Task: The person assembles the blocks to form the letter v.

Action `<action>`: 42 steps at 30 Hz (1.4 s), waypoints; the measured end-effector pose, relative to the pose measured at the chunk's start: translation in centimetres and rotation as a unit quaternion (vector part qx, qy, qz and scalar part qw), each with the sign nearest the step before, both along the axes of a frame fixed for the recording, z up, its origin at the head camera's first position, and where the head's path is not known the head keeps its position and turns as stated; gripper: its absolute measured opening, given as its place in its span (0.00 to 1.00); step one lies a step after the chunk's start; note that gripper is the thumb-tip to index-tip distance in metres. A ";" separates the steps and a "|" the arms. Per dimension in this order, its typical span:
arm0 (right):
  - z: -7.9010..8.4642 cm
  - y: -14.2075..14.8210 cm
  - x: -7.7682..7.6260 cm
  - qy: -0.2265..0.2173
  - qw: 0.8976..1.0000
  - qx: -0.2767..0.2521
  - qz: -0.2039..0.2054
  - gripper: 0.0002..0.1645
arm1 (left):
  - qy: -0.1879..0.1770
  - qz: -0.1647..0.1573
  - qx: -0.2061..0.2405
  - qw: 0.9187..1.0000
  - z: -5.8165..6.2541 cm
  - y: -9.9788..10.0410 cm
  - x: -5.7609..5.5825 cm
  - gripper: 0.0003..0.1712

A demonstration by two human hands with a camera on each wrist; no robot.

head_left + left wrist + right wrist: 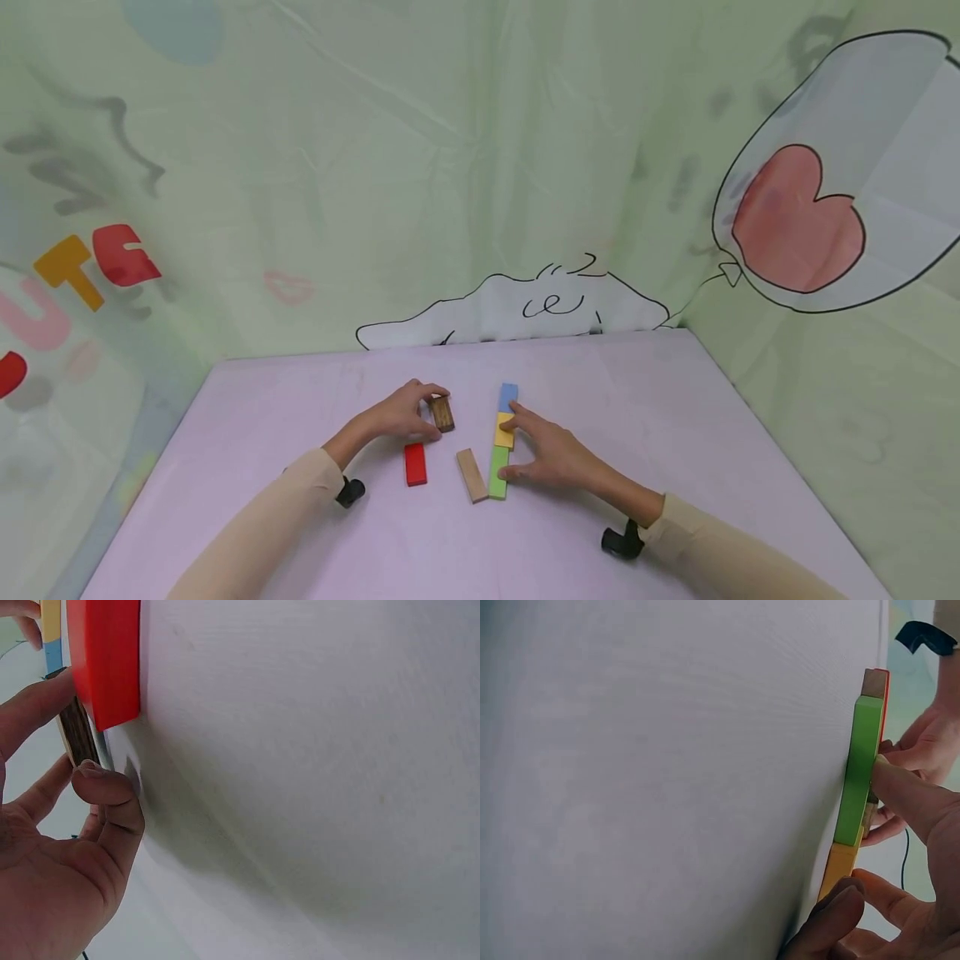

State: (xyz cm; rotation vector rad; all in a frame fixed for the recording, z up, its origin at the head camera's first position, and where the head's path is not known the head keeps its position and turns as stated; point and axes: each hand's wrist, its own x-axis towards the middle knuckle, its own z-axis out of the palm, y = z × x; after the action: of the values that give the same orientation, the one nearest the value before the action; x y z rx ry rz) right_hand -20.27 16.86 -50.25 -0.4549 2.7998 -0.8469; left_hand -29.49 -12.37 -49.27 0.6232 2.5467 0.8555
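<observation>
My left hand (405,414) pinches a dark brown wooden block (442,413) at its ends, thumb at the near end and fingers at the far end. In the left wrist view that dark block (77,731) is partly hidden behind a red block (112,660). My right hand (557,452) lies along a row of blocks with its fingers spread. Its fingers touch the yellow block (503,433), and its thumb rests at the side of the green block (498,475). Beyond them the blue block (508,396) forms the row's far end.
A light wooden block (472,476) lies slanted, its near end beside the green block. The red block (416,464) lies left of it, nearer than the dark block. All are on a pale tabletop (637,392), with printed curtains behind and at both sides.
</observation>
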 end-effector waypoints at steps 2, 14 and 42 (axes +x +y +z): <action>0.0 0.0 0.0 0.000 1.000 0.001 -0.001 0.43 | -0.003 0.002 0.000 1.000 0.1 0.1 0.2 0.40; 0.1 -0.1 0.3 -0.004 1.000 0.002 -0.004 0.42 | -0.018 0.009 -0.018 1.000 0.5 0.9 1.4 0.40; 0.2 0.1 0.1 -0.006 1.000 0.010 0.002 0.43 | 0.028 -0.014 -0.058 0.998 0.4 2.8 3.3 0.39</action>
State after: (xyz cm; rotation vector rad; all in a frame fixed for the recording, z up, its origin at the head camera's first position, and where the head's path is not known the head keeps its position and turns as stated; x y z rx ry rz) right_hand -20.14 16.93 -50.02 -0.4513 2.7924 -0.8181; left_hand -26.17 -9.62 -48.84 0.6528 2.6098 0.6834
